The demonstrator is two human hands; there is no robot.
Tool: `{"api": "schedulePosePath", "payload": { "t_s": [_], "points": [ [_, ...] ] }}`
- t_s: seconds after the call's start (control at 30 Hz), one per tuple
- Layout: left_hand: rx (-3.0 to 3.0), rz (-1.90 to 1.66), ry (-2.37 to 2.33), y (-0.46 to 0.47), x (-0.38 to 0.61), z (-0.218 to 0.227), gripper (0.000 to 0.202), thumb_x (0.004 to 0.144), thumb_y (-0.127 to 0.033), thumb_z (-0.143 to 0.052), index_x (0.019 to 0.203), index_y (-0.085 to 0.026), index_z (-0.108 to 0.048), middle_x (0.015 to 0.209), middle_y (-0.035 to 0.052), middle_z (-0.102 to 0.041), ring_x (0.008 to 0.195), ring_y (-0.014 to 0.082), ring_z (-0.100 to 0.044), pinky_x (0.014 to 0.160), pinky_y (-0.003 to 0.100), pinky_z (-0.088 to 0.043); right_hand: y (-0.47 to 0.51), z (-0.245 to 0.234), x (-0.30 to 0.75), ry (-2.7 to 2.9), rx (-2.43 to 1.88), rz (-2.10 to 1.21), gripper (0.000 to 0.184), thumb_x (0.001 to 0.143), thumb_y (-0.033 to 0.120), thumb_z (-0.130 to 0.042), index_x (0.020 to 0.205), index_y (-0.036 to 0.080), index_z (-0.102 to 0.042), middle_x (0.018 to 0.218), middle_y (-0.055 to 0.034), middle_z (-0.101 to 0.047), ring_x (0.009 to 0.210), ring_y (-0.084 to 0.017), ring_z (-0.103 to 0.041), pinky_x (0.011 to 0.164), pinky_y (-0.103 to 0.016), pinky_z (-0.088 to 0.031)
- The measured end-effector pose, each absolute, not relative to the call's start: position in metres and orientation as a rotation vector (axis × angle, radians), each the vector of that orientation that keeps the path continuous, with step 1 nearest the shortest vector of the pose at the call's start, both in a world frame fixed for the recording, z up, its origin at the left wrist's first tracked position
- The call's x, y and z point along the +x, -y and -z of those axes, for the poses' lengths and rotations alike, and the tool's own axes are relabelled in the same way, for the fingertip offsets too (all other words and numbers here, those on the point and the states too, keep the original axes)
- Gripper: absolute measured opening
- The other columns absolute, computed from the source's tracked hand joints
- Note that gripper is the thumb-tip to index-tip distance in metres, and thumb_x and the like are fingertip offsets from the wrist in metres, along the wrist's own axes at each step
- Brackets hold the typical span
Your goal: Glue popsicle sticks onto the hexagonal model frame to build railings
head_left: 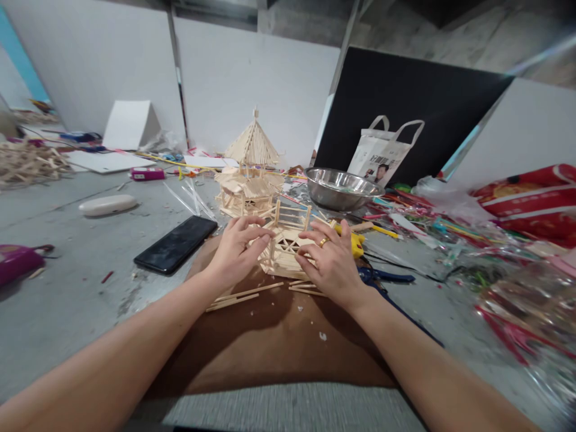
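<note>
A small railed base built of pale wooden sticks point(282, 262) sits between my hands on a brown board point(279, 360). At its left side, my left hand point(239, 249) has thumb and fingertips closed on a corner post. My right hand point(332, 259), with a gold ring on one finger, curls its fingertips onto the right railing. Upright posts and crossed sticks show in the base's sides. Several loose sticks point(245, 296) lie on the board in front. Just behind stands a tiered stick pavilion point(252, 147) with a pointed roof.
A black phone point(176, 245) and a white oblong case point(108, 205) lie left. Behind right are a steel bowl point(344, 189) and a white tote bag point(380, 153). Blue-handled pliers point(389, 276) and a yellow tool point(357, 245) rest beside my right hand. Plastic scraps point(450, 240) litter the right.
</note>
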State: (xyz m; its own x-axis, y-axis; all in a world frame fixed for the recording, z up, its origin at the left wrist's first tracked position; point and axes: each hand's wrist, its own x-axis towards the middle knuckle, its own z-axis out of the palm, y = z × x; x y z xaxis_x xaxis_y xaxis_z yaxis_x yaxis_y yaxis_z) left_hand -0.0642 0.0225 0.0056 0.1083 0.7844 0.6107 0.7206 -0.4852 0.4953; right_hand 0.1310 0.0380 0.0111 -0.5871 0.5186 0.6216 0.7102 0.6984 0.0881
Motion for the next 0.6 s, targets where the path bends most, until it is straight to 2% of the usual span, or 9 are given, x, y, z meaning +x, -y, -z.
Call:
{"api": "schedulePosePath", "payload": {
  "t_s": [0.43,0.6],
  "points": [
    [2.322,-1.327,-1.547,-0.0222,-0.0629,-0.0061,0.022,0.077,-0.025,-0.043,0.083,-0.021,-0.064,0.097,0.003,-0.055,0.097,0.0183,-0.045,0.087,0.036,-0.034,-0.0374,-0.012,0.1306,2.335,-0.926,0.464,0.016,0.079,0.025,-0.047,0.07,0.021,-0.059,0.099,0.0002,-0.061,0.11,-0.021,-0.04,0.099,-0.052,-0.002],
    [2.602,-1.283,-1.537,-0.0211,-0.0578,-0.0097,0.027,0.071,-0.025,-0.05,0.097,-0.021,-0.058,0.109,0.0063,-0.051,0.106,0.023,-0.039,0.09,0.041,-0.029,-0.0385,-0.0106,0.1316,2.323,-0.907,0.483,0.016,0.079,0.025,-0.046,0.071,0.021,-0.06,0.098,-0.0002,-0.061,0.11,-0.021,-0.04,0.098,-0.053,-0.001]
  ]
}}
